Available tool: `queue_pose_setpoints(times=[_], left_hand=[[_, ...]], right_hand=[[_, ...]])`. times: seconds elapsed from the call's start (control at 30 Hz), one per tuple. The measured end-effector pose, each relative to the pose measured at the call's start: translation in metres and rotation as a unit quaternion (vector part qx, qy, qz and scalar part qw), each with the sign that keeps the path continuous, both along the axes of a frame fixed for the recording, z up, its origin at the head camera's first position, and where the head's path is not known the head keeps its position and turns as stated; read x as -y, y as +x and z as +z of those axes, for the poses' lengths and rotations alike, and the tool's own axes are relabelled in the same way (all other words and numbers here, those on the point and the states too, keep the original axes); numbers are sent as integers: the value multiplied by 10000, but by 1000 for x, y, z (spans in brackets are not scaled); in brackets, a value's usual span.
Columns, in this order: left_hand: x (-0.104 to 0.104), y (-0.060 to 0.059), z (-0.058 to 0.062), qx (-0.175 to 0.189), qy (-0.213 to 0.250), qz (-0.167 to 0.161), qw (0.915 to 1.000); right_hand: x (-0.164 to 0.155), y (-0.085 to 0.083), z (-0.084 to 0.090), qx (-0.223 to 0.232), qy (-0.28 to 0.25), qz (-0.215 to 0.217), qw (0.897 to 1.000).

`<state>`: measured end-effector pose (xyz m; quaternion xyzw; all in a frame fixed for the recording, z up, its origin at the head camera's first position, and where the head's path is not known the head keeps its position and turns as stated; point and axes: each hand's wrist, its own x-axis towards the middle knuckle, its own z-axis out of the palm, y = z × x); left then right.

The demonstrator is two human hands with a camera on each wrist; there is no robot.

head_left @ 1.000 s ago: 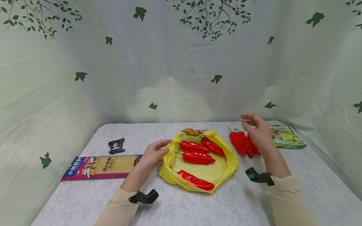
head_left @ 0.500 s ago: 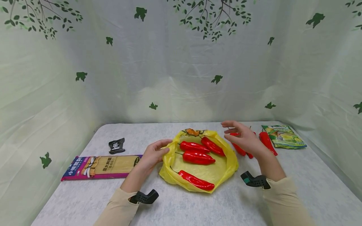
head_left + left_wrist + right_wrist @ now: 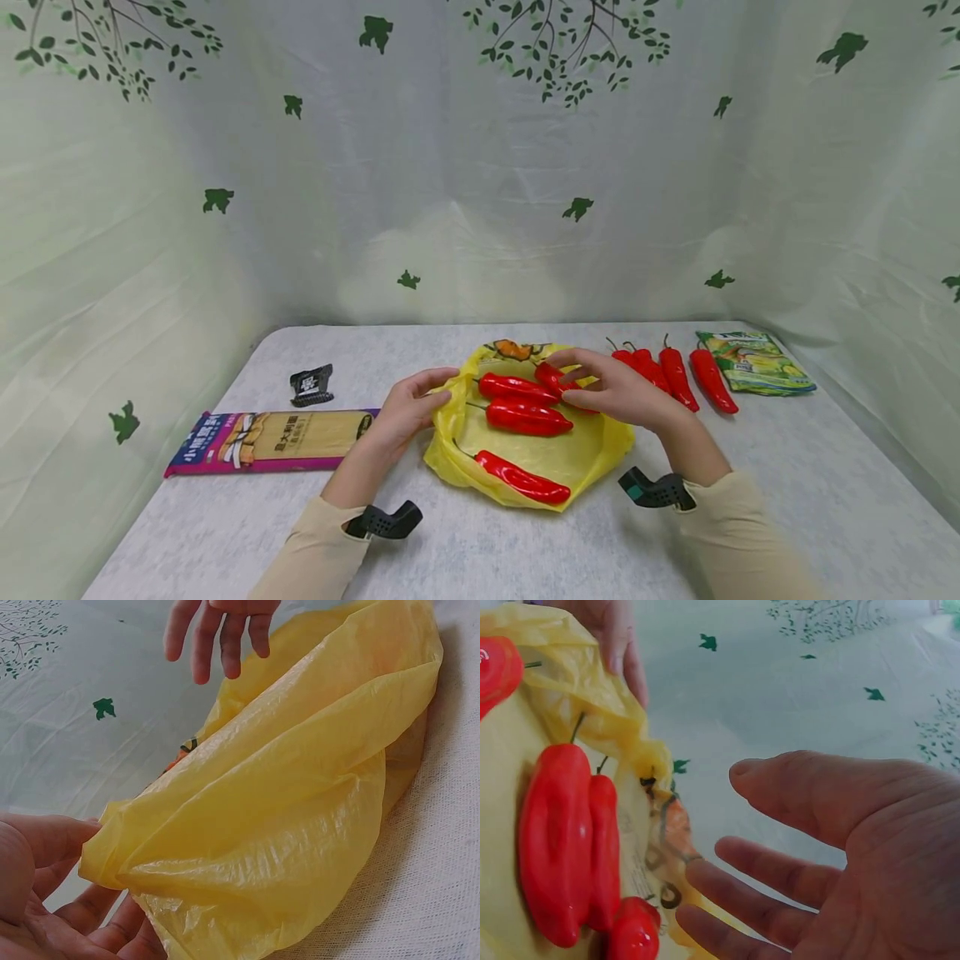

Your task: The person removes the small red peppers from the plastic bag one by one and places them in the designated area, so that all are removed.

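Note:
A yellow plastic bag (image 3: 592, 450) lies open on the table with several red peppers (image 3: 525, 418) in it. My left hand (image 3: 408, 408) pinches the bag's left rim; in the left wrist view the thumb and fingers (image 3: 52, 847) hold the bunched yellow film (image 3: 300, 795). My right hand (image 3: 607, 390) hovers open over the bag's right side, just above the far-right pepper (image 3: 551, 375), holding nothing. In the right wrist view the bare palm (image 3: 832, 855) faces peppers (image 3: 562, 840) lying on the bag (image 3: 592, 697).
Several loose red peppers (image 3: 678, 379) lie in a row right of the bag, beside a green snack packet (image 3: 753, 362). A long noodle packet (image 3: 270, 442) and a small black sachet (image 3: 311, 385) lie to the left. A leaf-print curtain surrounds the table.
My right hand has moved left, from above the loose peppers to over the bag, empty. The left hand has kept its hold on the bag's rim.

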<state>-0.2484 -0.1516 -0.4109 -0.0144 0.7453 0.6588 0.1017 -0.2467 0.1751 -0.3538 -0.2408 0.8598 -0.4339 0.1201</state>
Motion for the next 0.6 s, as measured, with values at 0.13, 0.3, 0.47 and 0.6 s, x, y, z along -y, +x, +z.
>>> queue_pose_setpoints(times=[0.13,0.3,0.47,0.6], left_hand=[[0,-1,0,-27,13,-12,10000],[1,-1,-1,-38,38,-53,10000],[1,-1,-2,-70,65,-75,9999],[1,0,-2,-67,61,-47,9999]], right_hand=[[8,2,-3,12,114,187,9998],[17,4,-7,-2,304,435,9986],[23,7,-12,63,463,805,9957],[27,8,-15,101,567,1130,9919]])
